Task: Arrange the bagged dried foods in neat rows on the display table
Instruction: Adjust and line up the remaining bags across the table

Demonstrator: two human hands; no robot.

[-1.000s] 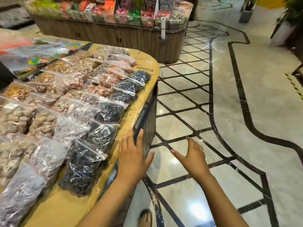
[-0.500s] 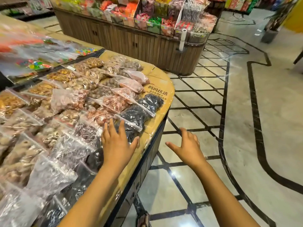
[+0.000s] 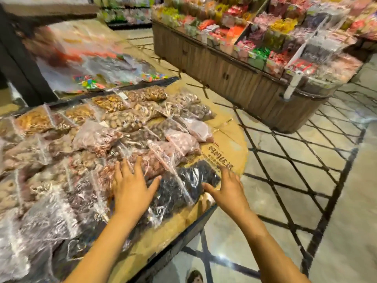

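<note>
Clear bags of dried foods cover the yellow display table [image 3: 232,148] in slanted rows. A bag of black dried fruit [image 3: 183,184] lies near the table's rounded end. My left hand [image 3: 130,188] rests flat, fingers spread, on the bags just left of it. My right hand [image 3: 228,188] is open at that bag's right edge, thumb touching it. Pinkish bags [image 3: 183,141] lie behind, and brown nut bags [image 3: 124,119] farther back.
A wooden display stand [image 3: 234,78] full of colourful sweets stands across the aisle at the back right. Marble floor [image 3: 306,180] with dark lines lies to the right. Large plastic-wrapped packs [image 3: 98,68] sit at the table's far left.
Both hands moved forward along the table toward its rounded end. The right hand came from over the floor to the black bag's edge; the view shifted with them.
</note>
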